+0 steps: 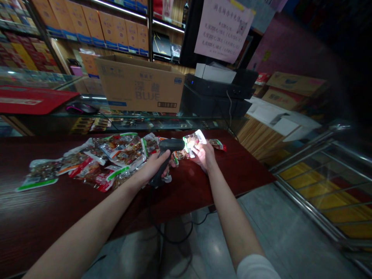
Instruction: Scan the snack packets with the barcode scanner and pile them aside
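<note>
My left hand (155, 166) is wrapped round the handle of a black barcode scanner (172, 145), whose head points right. Its bright light falls on a small clear snack packet (194, 140) pinched in my right hand (205, 155), just in front of the scanner head. Under and left of the scanner lies a heap of similar snack packets (122, 151) with green, red and orange edges, on the dark red table (232, 170). One more packet (217, 145) rests on the table behind my right hand. The fingertips of my left hand are partly hidden behind the handle.
Behind the table stands a glass counter with an open cardboard box (142, 87), a black printer-like machine (217, 91), a computer mouse (81, 108) and a red mat (35, 99). A metal railing (314, 205) is at the right. The scanner's cable (174, 241) hangs below the table edge.
</note>
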{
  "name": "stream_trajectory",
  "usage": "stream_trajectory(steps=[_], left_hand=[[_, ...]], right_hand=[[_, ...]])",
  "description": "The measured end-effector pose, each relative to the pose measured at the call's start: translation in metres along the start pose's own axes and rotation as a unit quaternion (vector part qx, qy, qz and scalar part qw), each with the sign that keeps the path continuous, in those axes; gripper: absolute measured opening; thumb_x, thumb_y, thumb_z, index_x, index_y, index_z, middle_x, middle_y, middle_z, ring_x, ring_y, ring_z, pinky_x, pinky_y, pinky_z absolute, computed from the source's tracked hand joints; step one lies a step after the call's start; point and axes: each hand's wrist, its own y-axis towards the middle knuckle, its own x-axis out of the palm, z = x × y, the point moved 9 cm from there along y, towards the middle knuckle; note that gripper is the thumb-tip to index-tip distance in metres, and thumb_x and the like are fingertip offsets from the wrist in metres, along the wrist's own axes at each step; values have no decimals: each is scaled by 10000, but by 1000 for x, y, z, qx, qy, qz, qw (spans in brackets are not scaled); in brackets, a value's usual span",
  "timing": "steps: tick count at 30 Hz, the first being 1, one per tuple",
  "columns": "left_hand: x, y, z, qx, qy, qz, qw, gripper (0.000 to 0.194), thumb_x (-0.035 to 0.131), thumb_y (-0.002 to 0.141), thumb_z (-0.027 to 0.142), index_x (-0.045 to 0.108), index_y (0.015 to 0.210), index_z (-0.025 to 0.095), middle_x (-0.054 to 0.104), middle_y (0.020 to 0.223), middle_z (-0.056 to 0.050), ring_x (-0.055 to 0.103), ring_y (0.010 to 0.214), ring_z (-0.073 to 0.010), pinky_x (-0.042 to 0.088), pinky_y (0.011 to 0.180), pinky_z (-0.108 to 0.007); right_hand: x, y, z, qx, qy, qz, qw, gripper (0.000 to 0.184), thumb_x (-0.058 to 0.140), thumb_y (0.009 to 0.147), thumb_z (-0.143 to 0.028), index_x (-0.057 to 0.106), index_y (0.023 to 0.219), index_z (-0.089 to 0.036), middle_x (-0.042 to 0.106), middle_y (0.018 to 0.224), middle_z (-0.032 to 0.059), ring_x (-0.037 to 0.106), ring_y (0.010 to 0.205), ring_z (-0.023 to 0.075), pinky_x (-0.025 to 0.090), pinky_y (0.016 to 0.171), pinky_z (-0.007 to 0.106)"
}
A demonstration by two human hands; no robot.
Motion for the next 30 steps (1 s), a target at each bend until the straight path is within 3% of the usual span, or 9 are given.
stream_trajectory(steps=[16, 19, 21, 25, 27, 30], left_hand=[[3, -1, -1, -4, -10, -15, 1000, 554, 510, 782, 681, 574, 749, 132, 482, 415, 23, 409, 344, -75, 315, 357, -190], [0, -1, 4, -4, -38, -3, 999, 525, 566, 753, 667, 556, 798, 144, 510, 451, 26, 413, 351, -76, 304, 351, -191], [-4, 0, 4, -14, -48, -10, 999, 518, 579, 752, 656, 555, 820, 143, 522, 469, 22, 418, 359, -78, 312, 354, -195], [-26, 2, 1, -44, -39, -5, 998, 504, 590, 756, 639, 570, 821, 140, 486, 432, 29, 396, 343, -84, 305, 349, -206], [-39, 2, 2, -55, -29, 2, 998, 496, 600, 753, 632, 582, 814, 140, 458, 404, 33, 374, 337, -81, 280, 342, -205], [-52, 1, 6, -60, -25, -6, 998, 471, 626, 758, 595, 597, 863, 137, 482, 429, 28, 376, 363, -76, 279, 353, -197]], right_hand=[[-1, -1, -3, -2, 39, 3, 999, 246, 636, 613, -265, 498, 816, -244, 618, 847, -6, 620, 843, 184, 544, 834, 427], [-13, 6, 0, -24, 10, 28, 999, 257, 620, 651, -289, 442, 832, -247, 585, 864, -22, 606, 821, 146, 550, 821, 385], [-32, 12, 1, -43, -28, 88, 995, 299, 604, 658, -297, 399, 872, -257, 559, 908, -28, 595, 795, 125, 558, 771, 347], [-74, 17, -1, -60, -150, 207, 965, 422, 551, 672, -272, 360, 1047, -267, 551, 1070, 29, 608, 851, 156, 548, 727, 345], [-83, 16, -10, -84, -246, 225, 939, 482, 540, 696, -252, 370, 1147, -246, 562, 1118, 72, 607, 932, 192, 517, 818, 381], [-81, 9, -26, -128, -400, 219, 881, 447, 504, 758, -231, 442, 1200, -203, 574, 1133, 122, 564, 1050, 244, 417, 959, 432]])
